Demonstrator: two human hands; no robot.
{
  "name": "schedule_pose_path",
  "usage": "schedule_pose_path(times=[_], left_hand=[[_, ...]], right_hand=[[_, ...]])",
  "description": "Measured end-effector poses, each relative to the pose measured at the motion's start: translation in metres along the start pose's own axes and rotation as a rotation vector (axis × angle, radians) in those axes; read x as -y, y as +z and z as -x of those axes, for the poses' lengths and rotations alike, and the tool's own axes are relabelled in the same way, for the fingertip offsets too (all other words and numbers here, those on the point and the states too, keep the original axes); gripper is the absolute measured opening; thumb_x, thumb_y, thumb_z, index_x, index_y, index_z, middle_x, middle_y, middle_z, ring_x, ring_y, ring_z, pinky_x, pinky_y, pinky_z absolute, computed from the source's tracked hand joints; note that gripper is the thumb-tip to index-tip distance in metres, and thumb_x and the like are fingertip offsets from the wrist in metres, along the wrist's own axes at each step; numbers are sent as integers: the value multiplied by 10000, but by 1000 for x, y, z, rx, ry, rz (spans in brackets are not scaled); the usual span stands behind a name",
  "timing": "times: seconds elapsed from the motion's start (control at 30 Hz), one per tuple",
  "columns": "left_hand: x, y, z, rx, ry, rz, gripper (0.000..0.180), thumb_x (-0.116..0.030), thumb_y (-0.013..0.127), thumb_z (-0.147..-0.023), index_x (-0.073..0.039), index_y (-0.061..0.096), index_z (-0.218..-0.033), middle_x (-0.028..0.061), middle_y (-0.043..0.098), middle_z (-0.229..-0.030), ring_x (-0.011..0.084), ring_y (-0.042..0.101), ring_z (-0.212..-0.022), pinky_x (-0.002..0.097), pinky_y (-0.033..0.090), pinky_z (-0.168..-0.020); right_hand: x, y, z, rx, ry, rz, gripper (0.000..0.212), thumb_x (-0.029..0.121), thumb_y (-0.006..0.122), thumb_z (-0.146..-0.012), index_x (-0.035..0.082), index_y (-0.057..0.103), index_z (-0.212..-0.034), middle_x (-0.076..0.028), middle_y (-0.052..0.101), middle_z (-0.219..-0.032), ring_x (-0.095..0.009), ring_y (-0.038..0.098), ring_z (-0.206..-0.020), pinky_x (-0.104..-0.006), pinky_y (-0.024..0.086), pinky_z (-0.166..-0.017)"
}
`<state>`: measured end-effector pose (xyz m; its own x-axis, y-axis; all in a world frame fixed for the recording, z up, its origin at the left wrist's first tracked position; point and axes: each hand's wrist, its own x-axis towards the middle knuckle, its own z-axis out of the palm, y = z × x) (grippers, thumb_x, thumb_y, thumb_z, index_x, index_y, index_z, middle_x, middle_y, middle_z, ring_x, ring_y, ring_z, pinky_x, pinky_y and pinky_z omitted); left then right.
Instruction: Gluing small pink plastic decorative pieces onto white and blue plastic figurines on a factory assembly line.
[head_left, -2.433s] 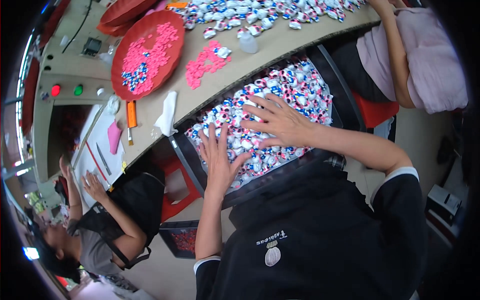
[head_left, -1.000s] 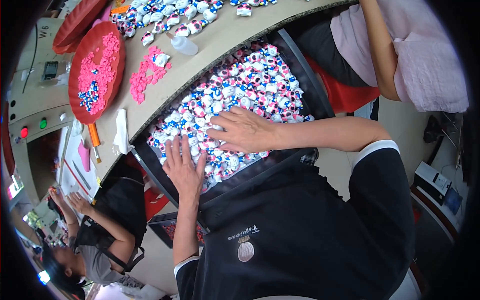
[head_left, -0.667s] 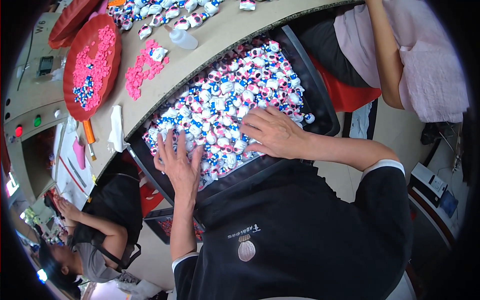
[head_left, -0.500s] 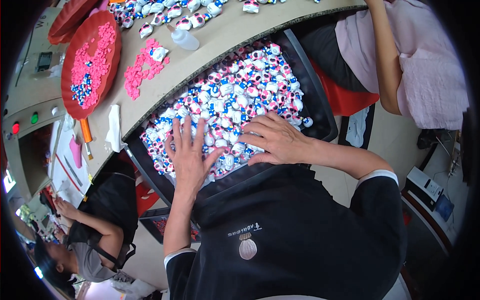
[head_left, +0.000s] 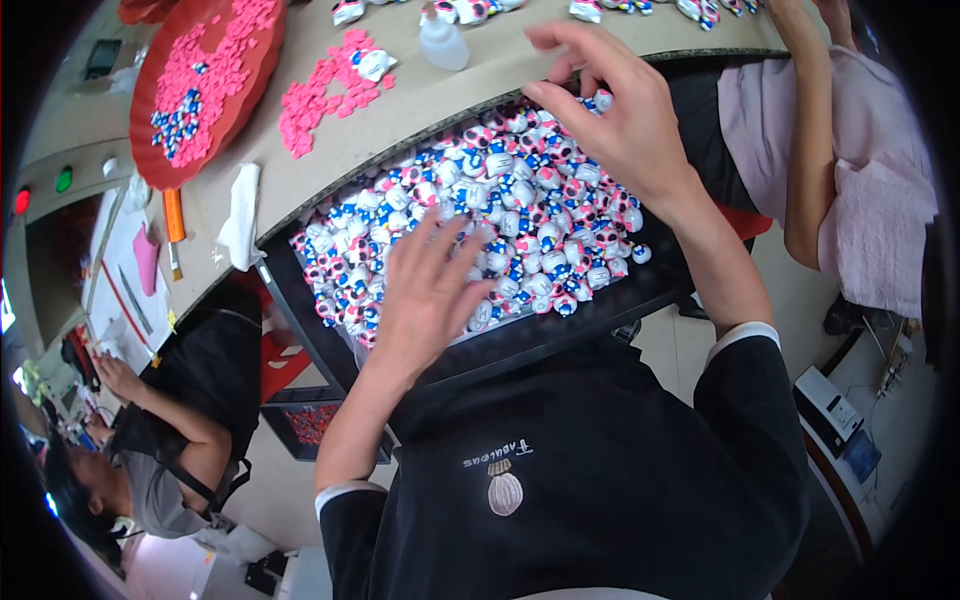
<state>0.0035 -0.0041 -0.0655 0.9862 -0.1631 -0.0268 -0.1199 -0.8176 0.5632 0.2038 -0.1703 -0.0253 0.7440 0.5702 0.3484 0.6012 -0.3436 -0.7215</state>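
A black tray (head_left: 690, 280) full of small white, pink and blue figurines (head_left: 500, 190) lies between me and the table. My left hand (head_left: 425, 290) is spread over the figurines at the tray's left middle, its fingers slightly blurred. Up by the table's edge, my right hand (head_left: 630, 125) hovers above the tray's far right corner, fingers apart and curved, with nothing visible in it. One loose figurine (head_left: 641, 254) sits near the tray's right side.
On the table (head_left: 400, 110) are a squeeze bottle (head_left: 443, 45), pink pieces (head_left: 310, 110), a red dish (head_left: 262, 85) and a white tissue (head_left: 240, 220). An orange-handled brush (head_left: 174, 215) lies beside the dish. People sit at left (head_left: 170, 470) and right (head_left: 810, 150).
My right hand has lifted off the figurines and moved up and right to the table's edge. My left hand has shifted right over the pile. The whole view has shifted a little.
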Motion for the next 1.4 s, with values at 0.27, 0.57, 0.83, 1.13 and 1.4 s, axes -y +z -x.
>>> schedule_pose_path(times=[0.27,0.57,0.83,1.13,1.4], left_hand=[[-12,29,-9,129,157,-87,708,-473,632,-722,-171,416,-1326,110,296,-1429,318,230,-1336,489,209,-1056],[-5,-1,-10,-95,149,156,469,-271,682,-753,-77,567,-1165,105,513,-1222,296,403,-1226,455,324,-963],[24,-76,-18,-757,-194,-203,221,-26,680,-734,-13,645,-952,107,609,-856,263,562,-802,347,447,-707],[74,-90,18,-879,-583,-147,153,-61,650,-796,2,660,-935,83,648,-809,235,604,-724,304,474,-677],[27,-92,23,-816,-395,1634,297,-65,565,-880,54,554,-1152,127,642,-997,152,630,-873,255,503,-778]], right_hand=[[10,49,-34,8,-76,23,357,143,694,-764,16,583,-1079,-39,567,-787,-106,435,-555,-244,394,-518],[19,33,-23,3,-19,-80,302,179,654,-793,-27,565,-996,-122,615,-808,-190,601,-635,-302,463,-572],[37,19,27,116,205,-328,353,112,669,-795,-14,555,-1104,-146,622,-920,-214,616,-812,-285,470,-686],[61,52,17,342,99,-312,354,132,678,-780,6,574,-1094,-150,622,-887,-250,605,-754,-322,467,-662],[86,100,7,430,-117,-326,361,169,657,-788,-6,570,-1092,-154,609,-803,-265,559,-656,-352,452,-607]])
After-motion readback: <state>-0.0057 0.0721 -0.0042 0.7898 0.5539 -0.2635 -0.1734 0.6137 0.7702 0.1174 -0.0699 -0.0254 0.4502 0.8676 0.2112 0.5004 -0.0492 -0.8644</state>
